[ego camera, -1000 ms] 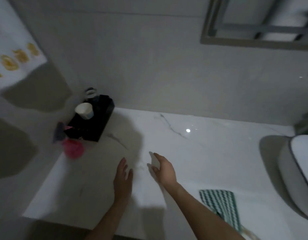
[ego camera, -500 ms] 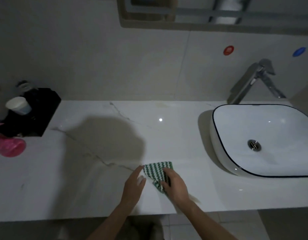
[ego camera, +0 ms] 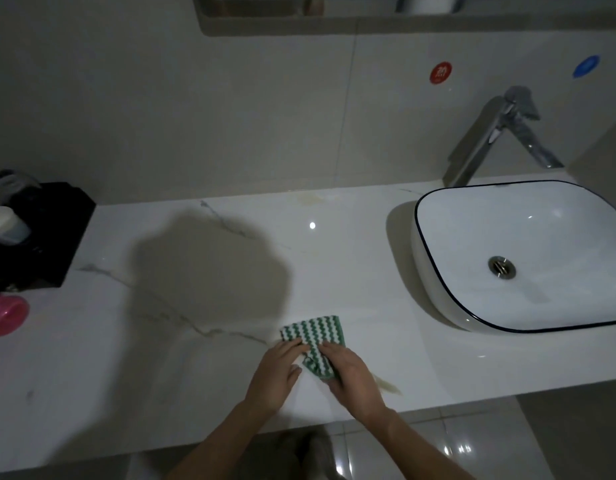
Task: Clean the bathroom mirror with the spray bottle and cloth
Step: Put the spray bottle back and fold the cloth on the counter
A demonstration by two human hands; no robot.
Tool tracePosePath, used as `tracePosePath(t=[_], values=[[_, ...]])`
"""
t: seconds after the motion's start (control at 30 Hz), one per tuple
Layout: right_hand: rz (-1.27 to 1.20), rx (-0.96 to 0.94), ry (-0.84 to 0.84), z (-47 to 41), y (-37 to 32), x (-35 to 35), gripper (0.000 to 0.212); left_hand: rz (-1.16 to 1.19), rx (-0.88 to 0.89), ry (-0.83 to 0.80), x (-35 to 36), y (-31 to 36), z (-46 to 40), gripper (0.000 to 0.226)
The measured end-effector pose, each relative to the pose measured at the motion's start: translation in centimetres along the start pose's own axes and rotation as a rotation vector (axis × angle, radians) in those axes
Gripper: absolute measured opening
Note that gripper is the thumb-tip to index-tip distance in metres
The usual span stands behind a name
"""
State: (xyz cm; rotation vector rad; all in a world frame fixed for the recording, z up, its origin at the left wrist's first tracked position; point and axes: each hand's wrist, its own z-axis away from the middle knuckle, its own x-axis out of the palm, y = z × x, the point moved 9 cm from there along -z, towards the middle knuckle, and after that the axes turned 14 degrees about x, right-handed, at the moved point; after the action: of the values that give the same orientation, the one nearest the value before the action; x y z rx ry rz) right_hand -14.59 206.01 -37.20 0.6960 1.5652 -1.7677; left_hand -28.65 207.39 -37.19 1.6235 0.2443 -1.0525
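Both hands are on the green and white cloth [ego camera: 313,336], which lies on the white counter [ego camera: 195,375] near its front edge, left of the sink [ego camera: 521,258]. The left hand [ego camera: 277,374] pinches the cloth's left edge, and the right hand [ego camera: 355,375] grips its right side.

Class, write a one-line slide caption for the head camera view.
Both hands, left and right, gather a green-and-white striped cloth on the marble counter beside the basin.
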Motion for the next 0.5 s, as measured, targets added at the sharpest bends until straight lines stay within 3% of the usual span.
tracePosePath(t=[0.13, 0.23, 0.4, 0.5], values=[[-0.170, 0.173, -0.034, -0.2, 0.3, -1.6, 0.027, -0.020, 0.067, 0.007, -1.3, 1.1, -0.5, 0.042], [-0.232, 0.231, -0.027, -1.1, 0.3, -3.0, 0.006, 0.007, 0.088, 0.039, -2.1, 2.0, -0.6, 0.056], [-0.370, 0.227, 0.009, -2.3, -2.5, -5.7, 0.028, 0.074, 0.105, 0.115, -4.0, 3.3, -0.9, 0.049], [-0.450, 0.222, 0.009, -2.8, -4.3, -7.1, 0.023, 0.098, 0.060, 0.204, -5.9, 3.5, -1.4, 0.026]])
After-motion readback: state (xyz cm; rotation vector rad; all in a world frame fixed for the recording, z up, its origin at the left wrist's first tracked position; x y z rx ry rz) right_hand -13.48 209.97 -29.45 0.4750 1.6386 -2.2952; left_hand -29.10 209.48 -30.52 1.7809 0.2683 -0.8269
